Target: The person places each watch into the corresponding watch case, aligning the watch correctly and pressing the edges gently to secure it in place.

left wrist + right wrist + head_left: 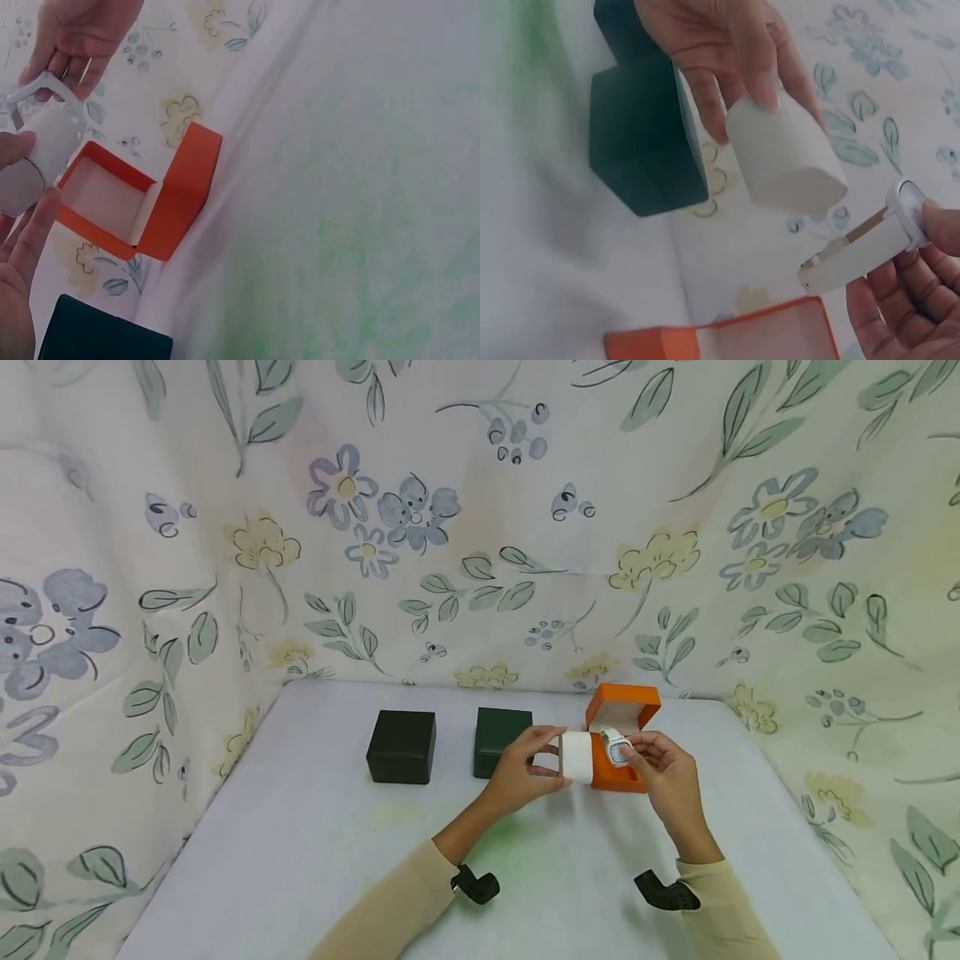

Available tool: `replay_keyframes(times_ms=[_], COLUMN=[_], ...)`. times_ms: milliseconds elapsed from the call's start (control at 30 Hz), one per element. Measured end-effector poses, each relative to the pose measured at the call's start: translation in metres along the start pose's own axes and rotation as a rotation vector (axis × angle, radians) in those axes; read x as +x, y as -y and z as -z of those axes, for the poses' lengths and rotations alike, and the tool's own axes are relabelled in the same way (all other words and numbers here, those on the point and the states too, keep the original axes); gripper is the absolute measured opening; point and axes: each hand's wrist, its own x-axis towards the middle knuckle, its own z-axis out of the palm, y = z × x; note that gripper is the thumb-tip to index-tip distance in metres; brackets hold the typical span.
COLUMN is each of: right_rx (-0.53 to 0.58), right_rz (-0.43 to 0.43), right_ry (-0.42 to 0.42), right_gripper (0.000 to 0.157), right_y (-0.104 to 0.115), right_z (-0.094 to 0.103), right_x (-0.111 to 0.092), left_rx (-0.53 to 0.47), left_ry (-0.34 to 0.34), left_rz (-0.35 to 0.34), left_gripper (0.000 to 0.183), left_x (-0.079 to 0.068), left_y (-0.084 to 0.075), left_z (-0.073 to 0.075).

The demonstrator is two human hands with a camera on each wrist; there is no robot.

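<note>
My left hand [517,777] grips a white watch cushion [577,758] at its ends, thumb and fingers on opposite sides. The right hand [670,781] pinches a white wristwatch [618,752] by its case, and its strap forms a loop. In the right wrist view the watch [866,251] is apart from the cushion [784,161], with a gap between them. An orange watch box [621,783] stands behind the hands with its lid [626,694] raised; both hands are above its front. In the left wrist view the strap overlaps the cushion [56,146].
A dark green box [495,739] stands shut behind the left hand, partly covered by it. Further left is a black box [402,747], also shut. The white-covered table [337,877] is bordered by a floral cloth [480,527] at the back and sides.
</note>
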Motion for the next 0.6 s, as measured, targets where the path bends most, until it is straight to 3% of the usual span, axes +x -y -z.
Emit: replay_keyframes(times_ms=[233, 433, 600], right_rx=[-0.003, -0.028, -0.053], right_rz=[0.05, 0.108, 0.155], right_ry=[0.036, 0.079, 0.071], right_gripper=[0.023, 0.021, 0.019], right_y=[0.006, 0.004, 0.004], right_z=[-0.02, -0.033, -0.038], right_x=[0.0, -0.001, -0.002], left_rx=[-0.01, -0.011, -0.047], left_ry=[0.008, -0.022, -0.051], left_rz=[-0.002, -0.021, 0.006], left_gripper=[0.075, 0.076, 0.077], left_x=[-0.006, -0.009, -0.011], left_y=[0.0, 0.003, 0.0], left_z=[0.003, 0.006, 0.007])
